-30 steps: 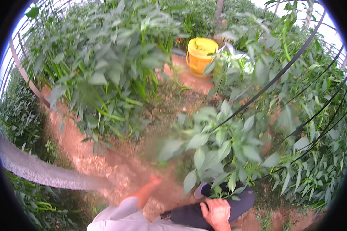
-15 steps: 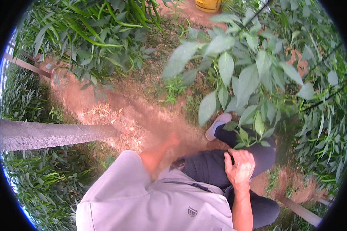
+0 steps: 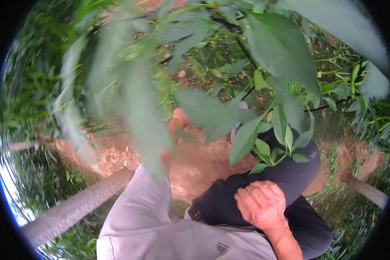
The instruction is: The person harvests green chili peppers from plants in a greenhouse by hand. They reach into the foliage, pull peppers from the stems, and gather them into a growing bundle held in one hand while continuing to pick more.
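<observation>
Pale grey shirt (image 3: pixel 136 210) with dark emblem (image 3: pixel 222 248), near-black trousers (image 3: pixel 221 199), green leaves (image 3: pixel 281 52), reddish-brown soil (image 3: pixel 203 167), grey post (image 3: pixel 73 216)

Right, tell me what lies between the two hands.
In the head view, reddish soil and a dark trouser leg lie between left hand and right hand; a green leaf hangs beside the left.

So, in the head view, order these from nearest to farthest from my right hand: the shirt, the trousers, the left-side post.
1. Trousers: under the right hand.
2. Shirt: beside it, toward the left.
3. Post: far over on the left.
</observation>
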{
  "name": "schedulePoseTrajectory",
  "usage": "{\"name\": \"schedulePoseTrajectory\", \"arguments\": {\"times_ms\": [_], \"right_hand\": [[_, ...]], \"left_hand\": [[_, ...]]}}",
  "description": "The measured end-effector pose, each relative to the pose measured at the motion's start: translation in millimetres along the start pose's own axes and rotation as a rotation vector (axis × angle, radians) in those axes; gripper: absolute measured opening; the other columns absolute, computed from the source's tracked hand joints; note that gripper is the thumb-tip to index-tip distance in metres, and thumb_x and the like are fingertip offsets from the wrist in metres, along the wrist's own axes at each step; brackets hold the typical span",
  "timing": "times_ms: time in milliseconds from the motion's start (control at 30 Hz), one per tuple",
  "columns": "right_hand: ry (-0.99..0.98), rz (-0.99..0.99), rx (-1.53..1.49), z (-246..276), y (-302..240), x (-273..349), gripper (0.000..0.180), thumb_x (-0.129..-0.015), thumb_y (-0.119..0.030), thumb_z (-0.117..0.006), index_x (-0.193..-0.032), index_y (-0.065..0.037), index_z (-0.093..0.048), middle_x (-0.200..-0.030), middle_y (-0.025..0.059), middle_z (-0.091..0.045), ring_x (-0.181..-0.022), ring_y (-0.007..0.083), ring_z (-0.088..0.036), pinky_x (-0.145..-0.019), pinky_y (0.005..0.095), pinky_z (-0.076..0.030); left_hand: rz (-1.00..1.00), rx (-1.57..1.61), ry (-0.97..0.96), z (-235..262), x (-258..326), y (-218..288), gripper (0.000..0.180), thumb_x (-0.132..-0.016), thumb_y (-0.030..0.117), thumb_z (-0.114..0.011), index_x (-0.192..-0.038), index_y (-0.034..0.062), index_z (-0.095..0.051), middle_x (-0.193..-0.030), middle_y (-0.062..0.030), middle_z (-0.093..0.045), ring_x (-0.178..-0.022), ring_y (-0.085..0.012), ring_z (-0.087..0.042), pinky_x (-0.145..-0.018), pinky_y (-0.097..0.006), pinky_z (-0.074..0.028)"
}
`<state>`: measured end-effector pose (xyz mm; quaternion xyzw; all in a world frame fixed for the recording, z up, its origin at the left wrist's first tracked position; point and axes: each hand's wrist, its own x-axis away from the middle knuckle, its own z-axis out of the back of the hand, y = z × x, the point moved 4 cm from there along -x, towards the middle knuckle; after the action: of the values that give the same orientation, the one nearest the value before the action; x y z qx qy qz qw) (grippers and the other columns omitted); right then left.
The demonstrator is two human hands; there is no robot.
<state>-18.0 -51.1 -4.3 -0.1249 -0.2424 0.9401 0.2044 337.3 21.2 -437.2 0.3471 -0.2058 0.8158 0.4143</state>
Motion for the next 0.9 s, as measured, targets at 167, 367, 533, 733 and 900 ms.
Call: {"name": "schedulePoseTrajectory", "arguments": {"times_ms": [167, 367, 533, 733, 900], "right_hand": [[-0.057, -0.08, 0.016, 1, 14, -24, 0.018, -0.073, -0.014, -0.08, -0.088, -0.009, -0.073, -0.083, 0.0031, -0.068, -0.077, 0.02, -0.066, -0.073, 0.0347, -0.053], [-0.066, -0.097, 0.084, 6, 23, -41, 0.017, -0.064, -0.01, -0.08, -0.079, -0.01, -0.073, -0.074, 0.0007, -0.065, -0.066, 0.019, -0.064, -0.061, 0.0336, -0.052], [-0.071, -0.085, 0.085, 4, 19, -41, 0.016, -0.065, -0.011, -0.081, -0.078, -0.011, -0.071, -0.072, 0.0001, -0.063, -0.064, 0.0192, -0.063, -0.062, 0.0342, -0.052], [-0.089, -0.042, 0.086, -8, 10, -35, 0.019, -0.07, -0.015, -0.083, -0.085, -0.01, -0.073, -0.078, 0.0015, -0.065, -0.071, 0.0215, -0.064, -0.067, 0.034, -0.051], [-0.109, -0.104, 0.1, -15, 3, -29, 0.022, -0.076, -0.016, -0.082, -0.095, -0.009, -0.072, -0.086, 0.0023, -0.068, -0.083, 0.0213, -0.067, -0.078, 0.0359, -0.054]], "left_hand": [[0.07, -0.131, -0.003, -7, -63, -11, 0.045, -0.099, 0.039, -0.054, -0.127, 0.0058, -0.066, -0.125, -0.0183, -0.065, -0.122, -0.0317, -0.06, -0.104, -0.046, -0.044], [0.144, -0.2, -0.003, -43, -60, -26, 0.043, -0.102, 0.034, -0.05, -0.133, 0.0072, -0.062, -0.135, -0.0154, -0.061, -0.13, -0.0303, -0.054, -0.11, -0.047, -0.037], [0.164, -0.242, 0.012, -67, -40, -31, 0.043, -0.104, 0.03, -0.046, -0.138, 0.0084, -0.06, -0.142, -0.0129, -0.057, -0.137, -0.0291, -0.049, -0.114, -0.048, -0.032], [0.188, -0.296, 0.037, -77, -33, -45, 0.044, -0.106, 0.025, -0.042, -0.144, 0.0099, -0.057, -0.152, -0.01, -0.053, -0.145, -0.0277, -0.043, -0.12, -0.048, -0.026], [0.181, -0.185, 0.031, -78, -17, -56, 0.046, -0.106, 0.028, -0.042, -0.146, 0.0087, -0.054, -0.153, -0.0117, -0.051, -0.145, -0.0289, -0.043, -0.119, -0.049, -0.028]]}}
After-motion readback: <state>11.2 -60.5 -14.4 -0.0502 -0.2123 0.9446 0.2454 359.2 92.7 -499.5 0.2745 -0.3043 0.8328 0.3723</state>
